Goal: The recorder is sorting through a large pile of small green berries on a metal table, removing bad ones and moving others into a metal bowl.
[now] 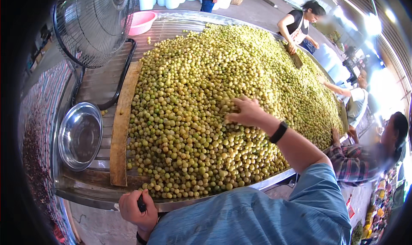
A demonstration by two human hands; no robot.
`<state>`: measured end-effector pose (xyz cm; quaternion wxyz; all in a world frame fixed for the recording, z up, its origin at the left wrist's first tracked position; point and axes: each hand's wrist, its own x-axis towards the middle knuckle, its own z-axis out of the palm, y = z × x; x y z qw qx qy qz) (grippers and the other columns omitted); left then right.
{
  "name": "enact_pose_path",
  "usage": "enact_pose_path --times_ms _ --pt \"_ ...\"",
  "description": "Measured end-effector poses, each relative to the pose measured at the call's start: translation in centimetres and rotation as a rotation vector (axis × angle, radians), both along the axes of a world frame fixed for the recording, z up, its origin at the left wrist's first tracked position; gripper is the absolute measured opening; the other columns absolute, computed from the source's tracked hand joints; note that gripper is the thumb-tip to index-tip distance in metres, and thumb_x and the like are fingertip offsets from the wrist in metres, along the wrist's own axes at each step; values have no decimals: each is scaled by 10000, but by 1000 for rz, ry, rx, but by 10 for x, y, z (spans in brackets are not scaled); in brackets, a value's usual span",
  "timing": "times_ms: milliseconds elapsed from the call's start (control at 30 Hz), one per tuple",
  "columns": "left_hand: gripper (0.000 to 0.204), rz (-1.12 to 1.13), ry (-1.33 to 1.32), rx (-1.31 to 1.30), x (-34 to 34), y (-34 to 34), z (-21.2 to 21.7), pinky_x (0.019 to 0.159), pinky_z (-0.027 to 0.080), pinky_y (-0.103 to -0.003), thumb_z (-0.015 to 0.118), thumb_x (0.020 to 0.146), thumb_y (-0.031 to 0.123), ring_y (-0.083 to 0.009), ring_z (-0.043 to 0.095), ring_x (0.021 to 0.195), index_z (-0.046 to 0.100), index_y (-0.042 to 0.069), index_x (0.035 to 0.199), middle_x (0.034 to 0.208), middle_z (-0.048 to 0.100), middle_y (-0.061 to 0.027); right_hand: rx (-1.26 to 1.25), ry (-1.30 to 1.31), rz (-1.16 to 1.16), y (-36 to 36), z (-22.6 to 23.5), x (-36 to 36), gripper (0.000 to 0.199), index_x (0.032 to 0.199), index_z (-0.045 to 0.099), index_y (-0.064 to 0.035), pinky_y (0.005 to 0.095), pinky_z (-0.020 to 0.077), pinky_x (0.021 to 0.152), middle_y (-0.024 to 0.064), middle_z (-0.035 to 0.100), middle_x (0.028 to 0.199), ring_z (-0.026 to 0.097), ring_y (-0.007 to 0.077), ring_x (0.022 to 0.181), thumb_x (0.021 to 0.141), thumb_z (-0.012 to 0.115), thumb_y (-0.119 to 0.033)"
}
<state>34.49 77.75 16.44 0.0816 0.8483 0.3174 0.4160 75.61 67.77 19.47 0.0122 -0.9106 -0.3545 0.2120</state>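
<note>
A wide heap of small round yellow-green fruits (184, 112), like amla, covers most of a metal table (171, 18). My right hand (248, 112) reaches over the middle of the heap with its fingers apart, at the fruits' surface and gripping none that I can see. A black band (279, 132) circles that wrist. Down at the table's near left corner, my left hand (139, 210) is closed round a small black object (141, 203); most of it is hidden in the fist, so its kind does not show.
A wooden board (124, 125) borders the heap on the left. Beyond it are a steel basin (80, 136) and a large fan (92, 26). A pink basket (142, 22) sits at the far left. Several people work along the right side, one holding a wooden board (297, 60).
</note>
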Motion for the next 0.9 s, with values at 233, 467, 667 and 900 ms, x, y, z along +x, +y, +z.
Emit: enact_pose_path --times_ms 233,467,667,900 --pt "119 -29 -39 1 -1 -1 0 637 455 -404 746 818 15 -309 593 700 647 38 879 780 633 -103 47 174 298 10 19 -83 617 1467 492 -189 542 442 1072 113 451 1454 427 372 1273 876 626 -306" --pt "120 -81 -32 13 0 -1 -1 627 458 -405 749 807 12 -318 596 683 650 37 871 780 641 -107 302 47 395 -72 6 -98 404 1195 679 -277 519 408 1026 50 513 1403 464 343 1229 800 652 -195" --pt "129 -19 -104 48 10 -4 1 609 452 -421 759 786 36 -326 594 658 641 76 817 738 625 -90 167 57 394 -117 10 -64 453 1199 717 -261 456 386 1105 69 502 1409 433 308 1312 755 781 -198" --pt "121 78 -87 53 2 -4 -2 603 460 -419 759 794 64 -325 615 670 639 66 809 731 629 -95 280 36 449 -104 34 -28 245 1052 743 -107 374 515 958 86 609 1238 619 286 1104 808 746 -128"
